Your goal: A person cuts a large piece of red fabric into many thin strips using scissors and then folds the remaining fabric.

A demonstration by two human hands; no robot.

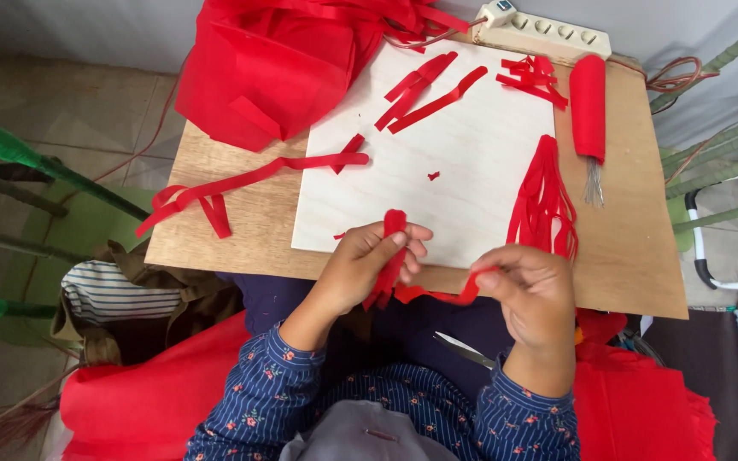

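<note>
Both arms wear long sleeves in dark navy cloth, with thin pale pinstripes running along them. Small flowers in red and pink with tiny green leaves dot the fabric. The left sleeve (258, 388) ends snug at the wrist, and the right sleeve (527, 418) has a gathered cuff there too. Both hands, left hand (369, 260) and right hand (530, 290), are bare. Near the chest lies a grey cloth (369, 435), with a small pin stuck in it.
</note>
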